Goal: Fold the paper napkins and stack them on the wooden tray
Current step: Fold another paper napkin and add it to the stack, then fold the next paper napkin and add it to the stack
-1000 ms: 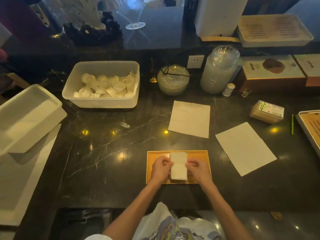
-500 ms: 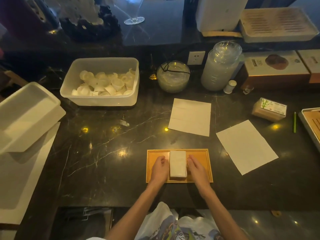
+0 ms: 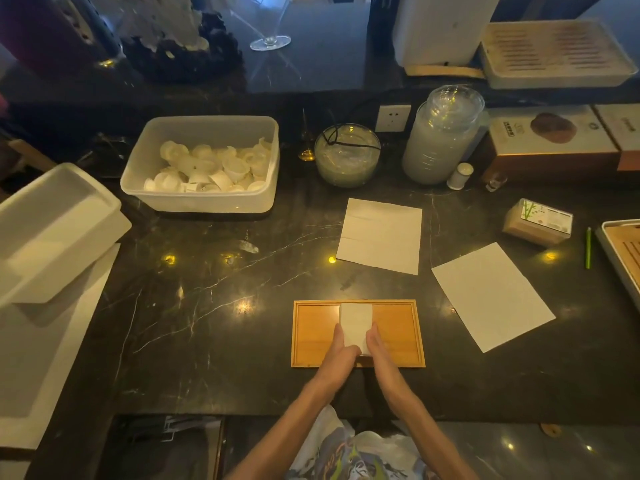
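Observation:
A small folded white napkin [image 3: 355,322] lies in the middle of the wooden tray [image 3: 398,330] on the dark marble counter. My left hand [image 3: 341,351] presses against the napkin's left and near edge, and my right hand [image 3: 375,348] presses against its right edge, fingers together. Two unfolded napkins lie flat beyond the tray: one [image 3: 381,235] straight behind it, another [image 3: 491,294] to the right, turned at an angle.
A plastic tub of small white cups [image 3: 207,168] stands at the back left, a glass bowl [image 3: 347,154] and a big jar [image 3: 441,136] behind the napkins. A tissue pack [image 3: 538,221], a green pen [image 3: 588,247] and another tray [image 3: 623,254] are at the right. White bins [image 3: 52,230] fill the left.
Both hands have slid toward me along the folded napkin's sides, from its upper part to its near end. The napkin stays on the tray.

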The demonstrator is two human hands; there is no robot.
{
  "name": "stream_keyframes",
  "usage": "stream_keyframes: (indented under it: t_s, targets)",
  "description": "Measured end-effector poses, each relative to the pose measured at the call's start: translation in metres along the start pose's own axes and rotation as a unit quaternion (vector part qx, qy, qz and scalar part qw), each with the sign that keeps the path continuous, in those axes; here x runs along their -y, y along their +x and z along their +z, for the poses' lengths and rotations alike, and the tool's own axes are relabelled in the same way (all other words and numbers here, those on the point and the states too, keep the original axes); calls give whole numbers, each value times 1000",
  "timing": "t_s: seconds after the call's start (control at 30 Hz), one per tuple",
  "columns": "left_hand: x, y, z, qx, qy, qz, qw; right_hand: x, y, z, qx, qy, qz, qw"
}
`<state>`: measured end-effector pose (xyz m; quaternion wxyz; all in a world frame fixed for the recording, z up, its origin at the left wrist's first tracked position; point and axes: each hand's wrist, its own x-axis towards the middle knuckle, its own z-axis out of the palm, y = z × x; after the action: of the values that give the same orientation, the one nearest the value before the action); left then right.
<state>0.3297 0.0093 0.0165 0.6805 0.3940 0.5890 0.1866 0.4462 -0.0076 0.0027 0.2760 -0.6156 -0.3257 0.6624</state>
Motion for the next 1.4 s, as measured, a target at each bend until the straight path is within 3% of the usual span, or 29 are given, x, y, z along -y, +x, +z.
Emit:
stream_keyframes:
  t_s: [0.47, 0.83, 1.03, 1.17, 1.4]
  targets:
    - [-1, 6, -12, -4, 66, -4, 998, 10, 7, -13, 2, -46, 7, 999]
    - [1, 10, -17, 19, 21, -4, 1000, 5, 7, -7, -21, -63, 25, 997]
    - [4, 17, -20, -13, 7, -32, 999, 8, 8, -6, -60, -28, 25, 998]
    - [0, 22, -23, 0, 25, -41, 999, 5, 11, -6, -38, -24, 24, 999]
    - [-29, 54, -70, -174, 75, -60, 980, 15, 39, -54, -154, 34, 17, 987]
